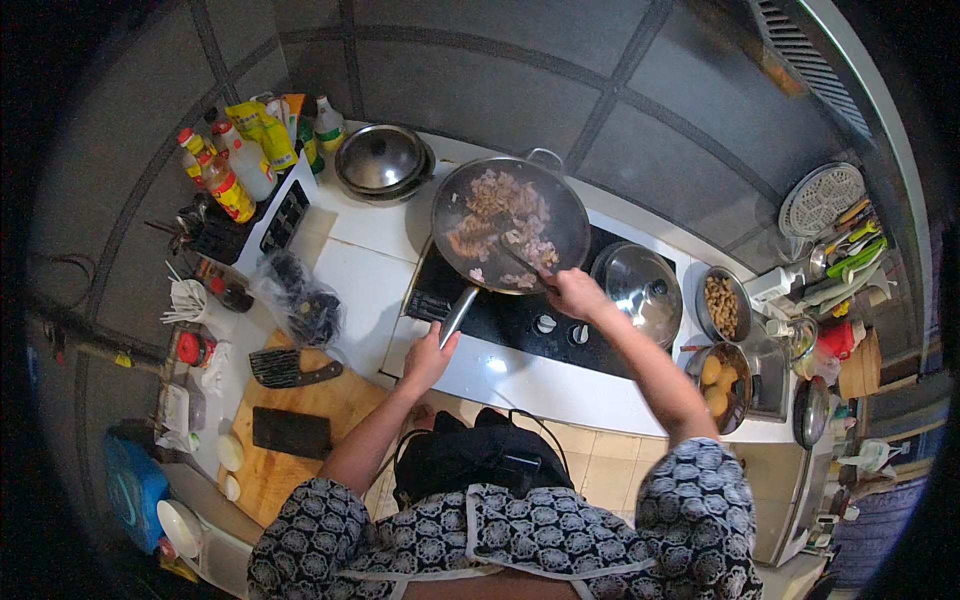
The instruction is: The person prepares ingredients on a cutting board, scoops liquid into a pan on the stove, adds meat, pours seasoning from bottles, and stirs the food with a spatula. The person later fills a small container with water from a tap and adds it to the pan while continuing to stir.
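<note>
My left hand [429, 355] is closed around the metal handle of a large dark wok [510, 225]. The wok sits over the left part of a black gas hob [495, 307]. Small pieces of browning meat [504, 201] are spread over its bottom, some still pink. In my right hand [576, 294] is the handle of a spatula [519, 253], whose blade lies low among the meat. To the right on the hob stands a pan with a domed metal lid [646, 289].
Behind left stand a lidded pot [381, 159] and sauce bottles [234, 191]. A cleaver [292, 369] and a dark block [291, 433] lie on a wooden board [345, 405]. Right are a bowl of brown pieces [723, 306] and a pan of round yellowish items [718, 384].
</note>
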`<state>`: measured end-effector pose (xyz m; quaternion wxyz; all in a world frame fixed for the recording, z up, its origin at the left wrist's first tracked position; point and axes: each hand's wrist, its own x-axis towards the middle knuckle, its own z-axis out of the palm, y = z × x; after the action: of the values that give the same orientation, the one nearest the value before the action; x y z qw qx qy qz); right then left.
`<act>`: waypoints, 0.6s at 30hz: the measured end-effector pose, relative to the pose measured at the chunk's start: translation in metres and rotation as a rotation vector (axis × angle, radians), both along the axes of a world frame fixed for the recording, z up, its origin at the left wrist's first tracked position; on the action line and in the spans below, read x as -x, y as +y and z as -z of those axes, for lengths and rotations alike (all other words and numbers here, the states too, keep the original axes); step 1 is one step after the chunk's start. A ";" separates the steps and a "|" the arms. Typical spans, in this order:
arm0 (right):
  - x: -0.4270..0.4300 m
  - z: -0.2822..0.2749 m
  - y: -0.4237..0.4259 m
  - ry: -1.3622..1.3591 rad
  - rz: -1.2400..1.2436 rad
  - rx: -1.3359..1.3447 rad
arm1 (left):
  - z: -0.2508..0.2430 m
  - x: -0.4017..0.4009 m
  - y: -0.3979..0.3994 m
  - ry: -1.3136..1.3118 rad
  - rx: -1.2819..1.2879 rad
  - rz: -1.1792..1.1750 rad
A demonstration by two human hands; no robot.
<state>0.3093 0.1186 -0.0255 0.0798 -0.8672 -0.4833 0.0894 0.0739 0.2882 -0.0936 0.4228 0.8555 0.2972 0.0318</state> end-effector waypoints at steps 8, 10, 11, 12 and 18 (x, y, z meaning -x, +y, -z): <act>0.016 -0.166 -0.044 0.052 -0.048 0.378 | -0.007 0.000 -0.004 0.038 -0.033 -0.015; 0.024 -0.153 -0.026 0.029 -0.009 0.439 | -0.006 0.000 -0.005 0.030 -0.035 -0.005; 0.021 -0.134 -0.016 -0.006 -0.016 0.425 | -0.004 0.002 -0.004 0.024 -0.037 0.005; 0.013 -0.112 -0.007 -0.031 0.055 0.353 | 0.000 0.000 -0.003 0.019 -0.037 0.007; -0.047 0.018 0.018 -0.088 0.243 -0.015 | -0.004 -0.009 -0.012 -0.011 0.028 0.011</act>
<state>0.3565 0.1367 -0.0432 0.0753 -0.9217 -0.3786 0.0372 0.0829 0.2766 -0.0900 0.4363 0.8510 0.2908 0.0301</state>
